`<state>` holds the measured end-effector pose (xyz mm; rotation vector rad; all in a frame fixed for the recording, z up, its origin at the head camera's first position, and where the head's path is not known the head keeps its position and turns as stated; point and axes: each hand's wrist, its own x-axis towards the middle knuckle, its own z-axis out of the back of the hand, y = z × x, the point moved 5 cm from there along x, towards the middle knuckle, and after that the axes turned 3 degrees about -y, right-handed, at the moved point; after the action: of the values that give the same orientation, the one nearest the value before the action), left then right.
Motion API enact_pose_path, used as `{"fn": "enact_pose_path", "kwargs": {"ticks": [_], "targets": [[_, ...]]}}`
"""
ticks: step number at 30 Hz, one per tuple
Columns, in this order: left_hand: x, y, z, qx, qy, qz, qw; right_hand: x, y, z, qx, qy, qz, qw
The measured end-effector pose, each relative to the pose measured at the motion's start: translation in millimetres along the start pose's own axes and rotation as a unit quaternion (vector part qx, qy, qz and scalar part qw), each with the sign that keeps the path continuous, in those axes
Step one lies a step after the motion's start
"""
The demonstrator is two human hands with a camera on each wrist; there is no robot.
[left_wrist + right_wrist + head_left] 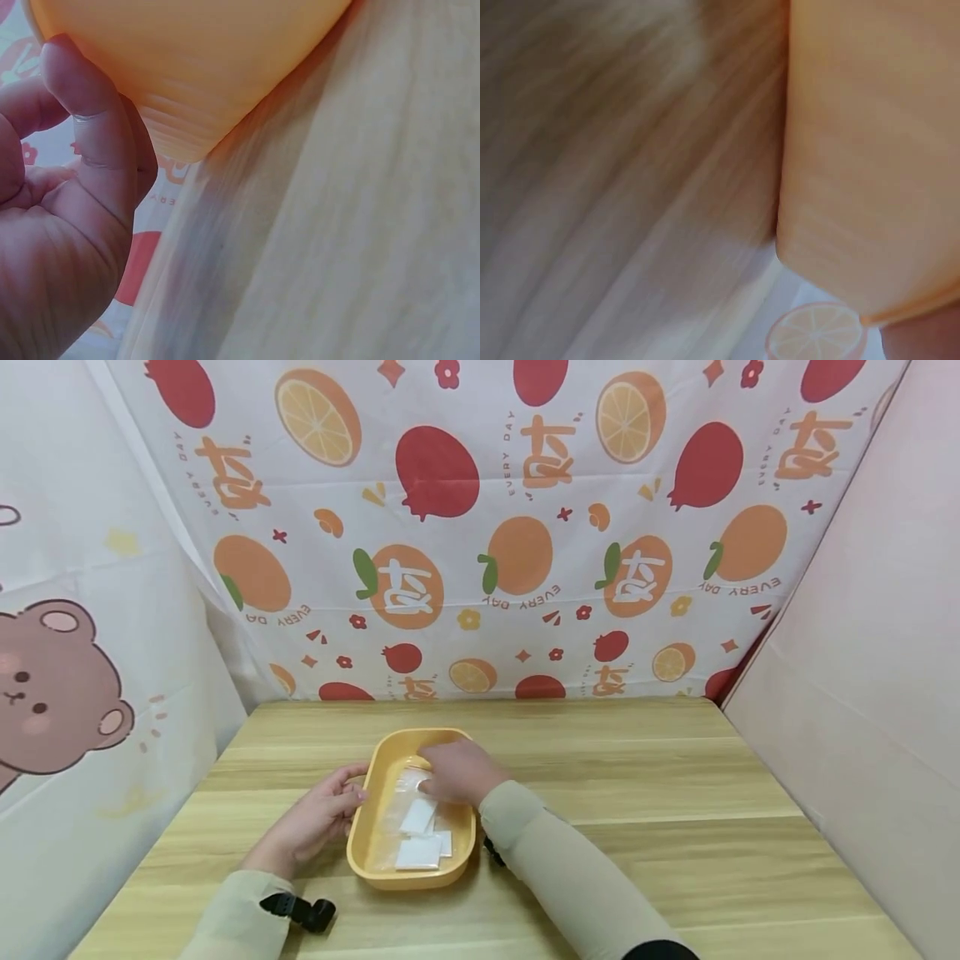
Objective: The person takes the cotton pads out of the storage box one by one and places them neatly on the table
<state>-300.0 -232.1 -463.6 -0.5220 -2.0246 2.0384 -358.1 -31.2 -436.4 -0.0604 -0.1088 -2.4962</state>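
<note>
Backdrop [465,510] reads "EVERY DAY" behind the yellow tray [416,882].

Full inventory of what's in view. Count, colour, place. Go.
Tray: one, yellow-orange, on the table between the arms
Packets: several, clear with white contents, inside the tray; overlap hides the exact count
Table: one, light wood grain, under the tray
Fruit-print cloth: one, white with red, orange and green, behind the table
Bear-print cloth: one, white with a brown bear, left side
Plain sheet: one, whitish, right side
Wrist straps: two, black, one per wrist
Sleeves: two, pale khaki
Left hand: one, at the tray's left side
Right hand: one, reaching into the tray
</note>
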Motion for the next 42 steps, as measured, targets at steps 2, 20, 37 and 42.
{"fn": "enact_pose_path", "kwargs": {"ticks": [2, 20, 37, 42], "targets": [[0.7, 0.8, -0.9, 0.002, 0.0, -0.001, 1.0, 3.6, 1, -6, -0.036, 0.014, -0.001, 0.9992], [2.0, 4.0, 3.8, -0.001, -0.015, 0.001, 0.9999, 4.6, 4, -3, -0.05, 0.009, 0.01, 0.9986], [-0.5, 4.4, 2.1, 0.002, -0.018, 0.001, 0.9998, -6.8, 9, 9, -0.032, -0.028, 0.026, 0.9987], [-0.9, 3.3, 0.3, 0.002, -0.012, -0.002, 0.9999, -6.8, 6, 8, -0.003, -0.049, 0.015, 0.9987]]}}
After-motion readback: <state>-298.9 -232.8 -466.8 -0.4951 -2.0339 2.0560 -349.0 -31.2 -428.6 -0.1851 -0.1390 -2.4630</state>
